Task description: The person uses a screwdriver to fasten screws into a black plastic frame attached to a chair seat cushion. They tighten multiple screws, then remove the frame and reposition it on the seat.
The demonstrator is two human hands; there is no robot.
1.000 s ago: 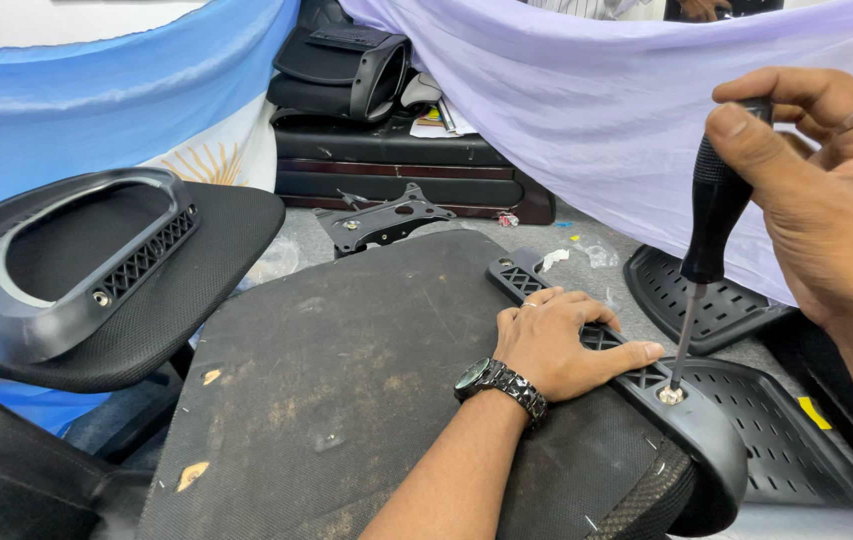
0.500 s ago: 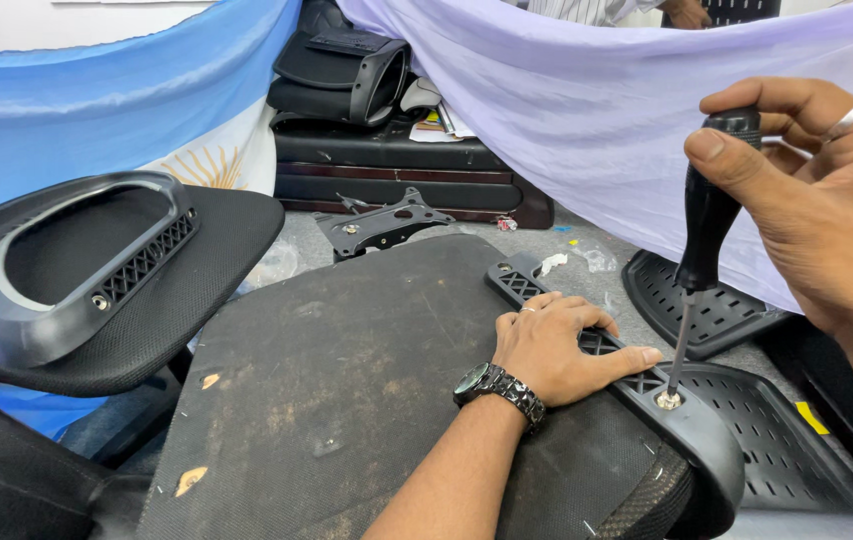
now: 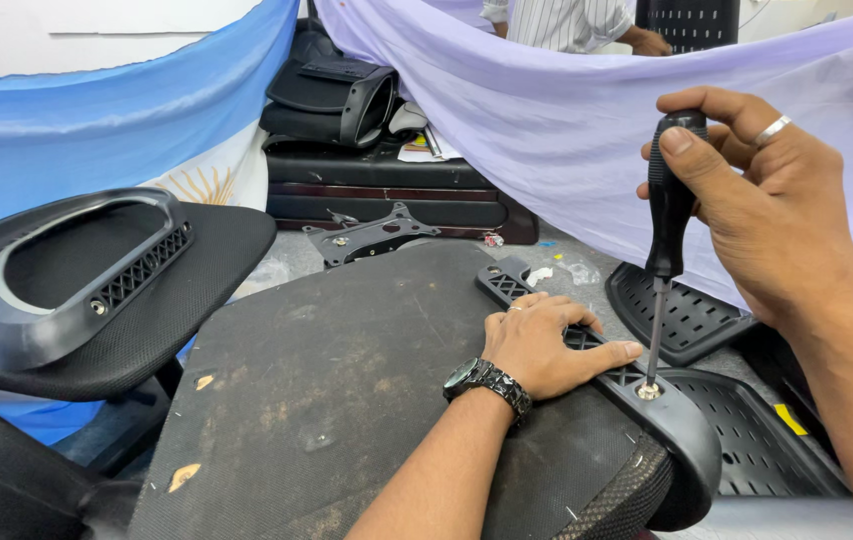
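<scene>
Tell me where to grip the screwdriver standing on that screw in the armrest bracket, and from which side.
Grip the screwdriver by its thick black handle, from the right and above, probably as the right hand does, thumb on the cap. It stands nearly upright, its thin bare shaft tip on the screw. The left hand lies flat on the armrest bracket to the left, blocking that side.

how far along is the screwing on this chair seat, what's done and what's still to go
Done: the black plastic bracket already lies in place along the edge of the upturned seat. In hand: the left hand presses the bracket down while the right hand holds the screwdriver upright, tip on a screw. Left: that screw looks not quite seated; other fixing points are hidden under the hand.
</scene>
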